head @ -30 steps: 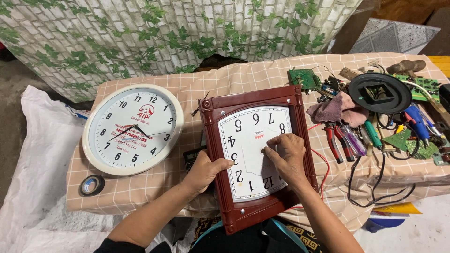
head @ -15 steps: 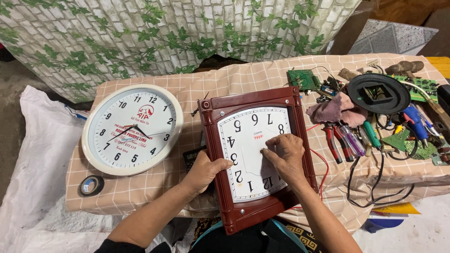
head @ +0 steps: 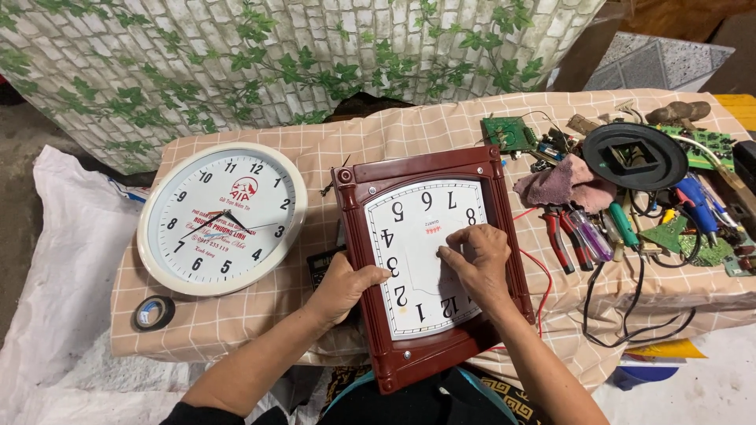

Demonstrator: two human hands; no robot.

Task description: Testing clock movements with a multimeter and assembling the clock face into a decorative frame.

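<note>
A rectangular wall clock with a dark red frame (head: 429,165) and white dial lies upside down on the checked tablecloth (head: 378,134), reaching over the near edge. My left hand (head: 342,285) grips its left frame edge, thumb on the dial. My right hand (head: 476,260) rests on the middle of the dial, fingertips pinched at the centre; what lies under them is hidden.
A round white wall clock (head: 222,219) lies at left, a roll of black tape (head: 154,312) near the corner. At right sit a pink rag (head: 561,186), a round black part (head: 635,156), pliers, screwdrivers (head: 587,234), circuit boards (head: 509,132) and black cables (head: 630,315).
</note>
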